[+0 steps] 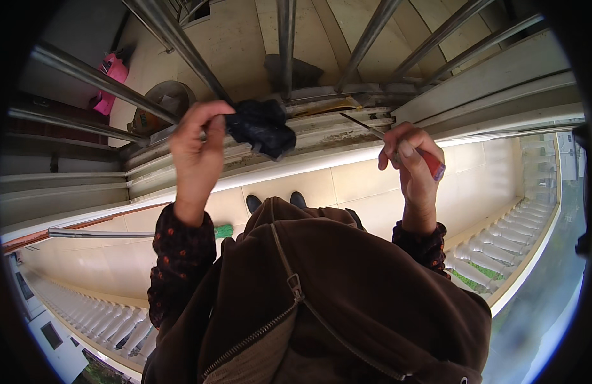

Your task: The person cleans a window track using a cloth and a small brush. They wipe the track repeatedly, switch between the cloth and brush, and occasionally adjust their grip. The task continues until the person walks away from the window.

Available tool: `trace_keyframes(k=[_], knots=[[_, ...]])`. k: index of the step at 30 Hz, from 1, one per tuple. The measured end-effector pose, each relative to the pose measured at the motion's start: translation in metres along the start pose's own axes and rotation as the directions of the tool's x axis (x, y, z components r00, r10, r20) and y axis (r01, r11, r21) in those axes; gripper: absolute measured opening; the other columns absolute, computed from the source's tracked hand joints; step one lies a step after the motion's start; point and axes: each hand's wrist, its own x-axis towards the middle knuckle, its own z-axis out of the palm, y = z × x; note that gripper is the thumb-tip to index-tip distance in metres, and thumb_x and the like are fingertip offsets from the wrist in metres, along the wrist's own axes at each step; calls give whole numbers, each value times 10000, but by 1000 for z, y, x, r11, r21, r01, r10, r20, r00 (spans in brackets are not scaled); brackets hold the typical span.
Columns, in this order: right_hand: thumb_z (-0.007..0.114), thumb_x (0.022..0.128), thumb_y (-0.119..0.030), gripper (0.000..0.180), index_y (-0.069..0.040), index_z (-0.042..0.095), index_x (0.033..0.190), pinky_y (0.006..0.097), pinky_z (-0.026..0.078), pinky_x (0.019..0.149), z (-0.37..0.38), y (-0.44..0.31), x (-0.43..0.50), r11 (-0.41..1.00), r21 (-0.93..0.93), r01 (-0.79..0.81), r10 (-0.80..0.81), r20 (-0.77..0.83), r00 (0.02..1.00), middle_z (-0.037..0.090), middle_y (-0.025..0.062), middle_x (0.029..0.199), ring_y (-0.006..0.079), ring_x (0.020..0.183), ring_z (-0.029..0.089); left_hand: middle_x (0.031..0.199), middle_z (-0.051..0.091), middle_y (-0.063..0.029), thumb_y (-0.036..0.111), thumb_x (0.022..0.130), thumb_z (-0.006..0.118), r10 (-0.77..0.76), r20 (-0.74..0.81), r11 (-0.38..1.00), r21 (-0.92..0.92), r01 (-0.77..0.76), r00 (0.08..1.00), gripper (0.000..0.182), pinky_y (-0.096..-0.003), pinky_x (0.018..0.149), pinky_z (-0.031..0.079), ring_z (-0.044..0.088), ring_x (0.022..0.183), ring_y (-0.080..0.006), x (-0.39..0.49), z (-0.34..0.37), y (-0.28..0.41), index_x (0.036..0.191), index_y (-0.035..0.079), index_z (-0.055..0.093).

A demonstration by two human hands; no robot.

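Note:
Between the thumb and fingers of my left hand (pixel 200 153) hangs a crumpled dark cloth (pixel 263 127), held over the window sill. My right hand (pixel 413 163) grips a screwdriver (pixel 432 164) by its red handle, and the thin shaft points up and left over the sill. The white window track (pixel 324 132) beneath both hands has dirt in its grooves. A yellow-handled tool (pixel 329 104) lies along the track near the bars; its kind is unclear.
Metal window bars (pixel 287 48) rise beyond the sill. Past them are a pink plastic object (pixel 114 72), a round container (pixel 168 98) and a dark cloth-like thing (pixel 293 71) on the floor. A white balustrade (pixel 497 240) runs behind me; a green brush head (pixel 224 231) lies near my feet.

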Motion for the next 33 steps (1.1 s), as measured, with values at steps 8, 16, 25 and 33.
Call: trace_keyframes(k=[8, 16, 25, 33], knots=[[658, 940, -170, 244, -33, 555, 766, 282, 460, 609, -33, 4, -19, 998, 62, -26, 27, -13, 1000, 627, 129, 885, 158, 641, 562, 1094, 684, -155, 27, 939, 527, -206, -385, 858, -513, -23, 900, 266, -353, 997, 504, 672, 1016, -219, -7, -102, 68, 1188, -27, 605], [655, 924, -190, 276, -24, 547, 731, 294, 479, 596, -29, 16, -16, 996, 79, -44, 42, 28, 999, 610, 141, 823, 175, 660, 583, 924, 661, -121, -29, 850, 683, 19, 54, 999, 42, -21, 998, 256, -314, 777, 528, 640, 782, -254, -7, 75, 31, 1095, 44, 663], [662, 940, 3, 84, 24, 612, 875, 314, 514, 734, -1, 15, 12, 983, -117, 142, -88, 377, 922, 669, 149, 955, 194, 820, 634, 1072, 680, -117, 128, 769, 797, 285, 262, 881, 307, -360, 922, 338, -431, 869, 507, 633, 980, -332, -8, 66, 36, 1087, 67, 701], [812, 832, -313, 468, -76, 639, 1196, 406, 507, 886, 75, -3, 14, 530, -504, 682, -329, 619, 713, 546, 101, 1371, 303, 1071, 612, 973, 717, -69, 441, 1053, 515, -316, 502, 743, -396, 539, 805, 457, -313, 822, 502, 685, 909, -200, -10, 34, 48, 1183, 25, 654]])
